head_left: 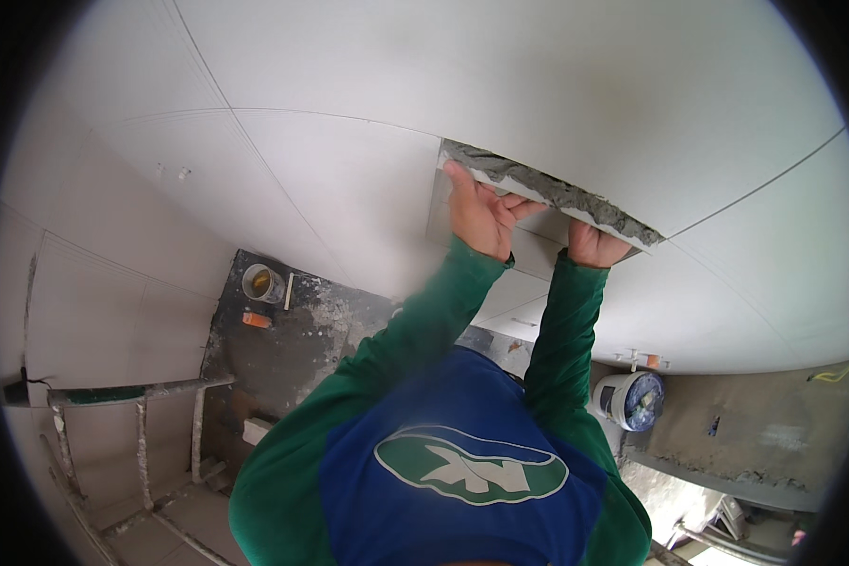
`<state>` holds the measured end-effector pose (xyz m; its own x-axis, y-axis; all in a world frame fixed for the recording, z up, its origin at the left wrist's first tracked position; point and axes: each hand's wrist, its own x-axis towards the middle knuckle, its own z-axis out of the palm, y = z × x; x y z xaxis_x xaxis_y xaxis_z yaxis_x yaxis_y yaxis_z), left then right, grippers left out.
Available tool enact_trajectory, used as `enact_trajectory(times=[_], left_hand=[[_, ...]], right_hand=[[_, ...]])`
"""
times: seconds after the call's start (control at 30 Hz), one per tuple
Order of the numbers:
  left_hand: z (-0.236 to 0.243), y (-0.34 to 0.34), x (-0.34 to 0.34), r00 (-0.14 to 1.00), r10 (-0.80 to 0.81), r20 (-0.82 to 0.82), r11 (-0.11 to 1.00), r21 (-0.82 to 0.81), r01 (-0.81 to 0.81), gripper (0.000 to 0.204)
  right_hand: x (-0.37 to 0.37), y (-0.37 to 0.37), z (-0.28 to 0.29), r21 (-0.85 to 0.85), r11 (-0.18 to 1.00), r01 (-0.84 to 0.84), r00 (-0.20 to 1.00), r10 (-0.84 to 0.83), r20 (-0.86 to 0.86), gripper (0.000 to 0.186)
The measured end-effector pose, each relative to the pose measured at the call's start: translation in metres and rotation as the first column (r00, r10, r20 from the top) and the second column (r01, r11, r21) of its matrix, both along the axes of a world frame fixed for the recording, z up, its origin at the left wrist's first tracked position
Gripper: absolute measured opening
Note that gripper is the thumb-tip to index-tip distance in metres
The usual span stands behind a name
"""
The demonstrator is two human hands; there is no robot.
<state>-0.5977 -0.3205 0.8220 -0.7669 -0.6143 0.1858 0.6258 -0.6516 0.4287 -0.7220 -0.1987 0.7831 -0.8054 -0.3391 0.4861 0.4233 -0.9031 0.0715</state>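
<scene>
Blue cloth covers your chest, the nearest thing in view, and your shirt (528, 524) carries a green oval emblem (396, 456) edged in white. Its green sleeves (415, 307) reach up and forward to the wall. Your left hand (481, 222) is open, its thumb at the left end of a white slab (492, 179) and its fingers stretched out along the underside. Your right hand (596, 247) is under the same slab, near its right end; its fingers are mostly hidden, so you cannot tell from here how far they close. Between your hands, the slab lies along the upper edge of a rectangular opening (440, 212) in the wall. Rough grey mortar (585, 201) fills the strip between that slab and the wall's tile, running from one end to the other.

Large pale tiles (349, 189) cover the wall around you, with thin dark joints. Beyond and below your right sleeve, a white bucket (613, 401) with bluish contents sits near the foot of the wall. Down at the far left corner of the stained dark floor (302, 354) stands another pail (258, 284), with an orange block (256, 320) just beside it. Along the floor's left edge you have a splattered metal frame (142, 453).
</scene>
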Motion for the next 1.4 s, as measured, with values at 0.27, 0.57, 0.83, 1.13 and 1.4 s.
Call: enact_trajectory(times=[0.27, 0.57, 0.83, 1.13, 1.4], left_hand=[[-0.004, -0.001, -0.002, 0.999, -0.042, -0.031, 0.999, 0.022, 0.043, 0.085], [-0.015, -0.004, -0.006, 0.991, -0.101, -0.086, 0.994, 0.030, 0.104, 0.081], [-0.022, -0.010, -0.005, 0.990, -0.095, -0.104, 0.995, 0.014, 0.097, 0.081], [-0.021, 0.001, -0.014, 0.999, 0.001, 0.035, 0.998, 0.065, -0.003, 0.076], [-0.026, -0.001, -0.018, 0.999, 0.028, -0.032, 0.999, -0.042, -0.030, 0.070]], right_hand=[[-0.012, -0.005, -0.005, 0.531, 0.237, 0.814, 0.553, -0.599, -0.580, 0.057], [-0.008, 0.001, 0.008, 0.120, 0.992, -0.045, 0.982, 0.065, -0.175, 0.065], [-0.007, -0.002, -0.001, 0.096, 0.992, -0.082, 0.990, 0.092, -0.111, 0.061], [-0.011, -0.007, -0.015, 0.436, 0.807, 0.399, 0.903, -0.428, -0.032, 0.055], [-0.009, -0.013, -0.013, 0.342, 0.819, 0.461, 0.881, -0.379, -0.282, 0.049]])
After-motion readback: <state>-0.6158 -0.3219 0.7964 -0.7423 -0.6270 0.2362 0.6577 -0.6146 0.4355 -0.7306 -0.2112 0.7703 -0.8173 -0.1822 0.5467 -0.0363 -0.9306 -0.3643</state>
